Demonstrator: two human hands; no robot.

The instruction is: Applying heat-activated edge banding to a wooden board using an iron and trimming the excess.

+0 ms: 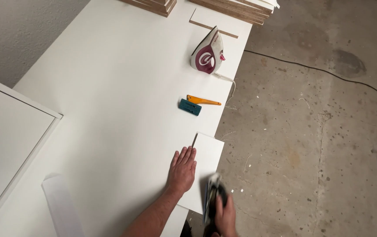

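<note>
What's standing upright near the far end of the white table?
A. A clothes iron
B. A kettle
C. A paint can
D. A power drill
A. A white and dark-red clothes iron stands on its heel on the white table, with its cord trailing off the edge, beyond the orange tool and teal block.

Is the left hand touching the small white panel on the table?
Touching. The head view shows the left hand lying flat, palm down, on the small white panel.
</note>
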